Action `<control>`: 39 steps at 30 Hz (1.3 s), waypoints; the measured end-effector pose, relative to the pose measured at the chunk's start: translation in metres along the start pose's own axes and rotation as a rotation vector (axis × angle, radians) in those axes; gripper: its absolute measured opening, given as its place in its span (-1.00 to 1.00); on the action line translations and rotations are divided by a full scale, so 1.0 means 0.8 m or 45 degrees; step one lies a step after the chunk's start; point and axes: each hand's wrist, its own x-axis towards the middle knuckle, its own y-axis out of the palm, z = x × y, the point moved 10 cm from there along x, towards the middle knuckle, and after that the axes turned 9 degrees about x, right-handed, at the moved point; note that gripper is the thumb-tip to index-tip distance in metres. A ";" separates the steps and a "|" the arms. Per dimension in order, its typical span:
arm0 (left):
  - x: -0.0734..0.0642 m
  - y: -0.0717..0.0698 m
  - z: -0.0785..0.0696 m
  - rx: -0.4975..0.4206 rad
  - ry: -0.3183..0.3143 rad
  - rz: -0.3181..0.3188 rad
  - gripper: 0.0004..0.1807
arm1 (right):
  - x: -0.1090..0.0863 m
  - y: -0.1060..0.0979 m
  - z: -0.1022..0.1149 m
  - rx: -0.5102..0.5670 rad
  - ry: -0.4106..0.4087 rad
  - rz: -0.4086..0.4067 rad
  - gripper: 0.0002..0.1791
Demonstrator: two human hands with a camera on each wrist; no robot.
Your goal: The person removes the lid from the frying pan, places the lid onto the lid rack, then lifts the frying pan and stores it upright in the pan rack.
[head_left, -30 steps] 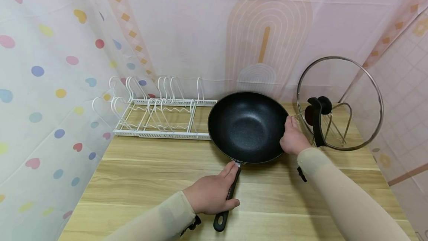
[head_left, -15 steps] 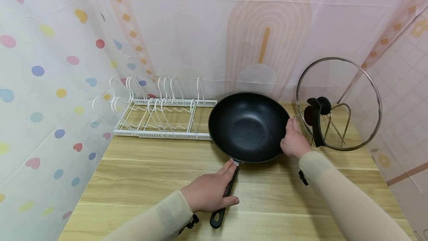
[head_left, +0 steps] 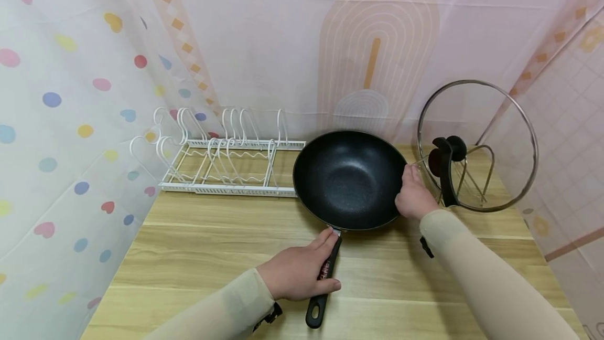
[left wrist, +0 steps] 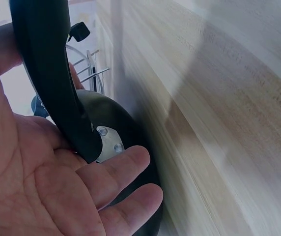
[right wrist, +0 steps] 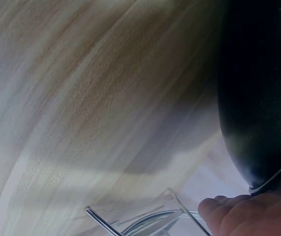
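A black wok stands on the wooden table in the head view, its bowl facing up and its long handle pointing towards me. Against the left side of the handle lies my left hand, fingers straight near the metal joint and thumb reaching across the handle. The left wrist view shows the palm uncurled beside it. My right hand touches the wok's right rim with straight fingers. In the right wrist view, those fingers rest at the rim, and the wok's dark outer side fills the right edge.
A white wire dish rack stands left of the wok, close to its rim. At the right, a glass lid with a black knob stands upright in a wire holder. Patterned curtains hang behind the table.
The handle's end swung slightly left, then back to the right, as the wok turned a little. Both hands keep nearly the same places on it.
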 end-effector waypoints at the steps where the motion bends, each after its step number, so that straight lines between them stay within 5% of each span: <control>1: 0.000 0.000 0.000 0.000 0.000 0.002 0.05 | 0.000 0.000 -0.001 0.007 0.007 0.004 -0.11; 8: -0.004 -0.001 -0.001 0.002 0.005 0.014 0.05 | -0.008 -0.001 -0.008 0.104 0.075 -0.017 -0.09; 39: 0.007 0.003 -0.008 -0.015 0.008 0.024 0.01 | -0.003 0.003 -0.007 0.024 0.028 -0.071 -0.15</control>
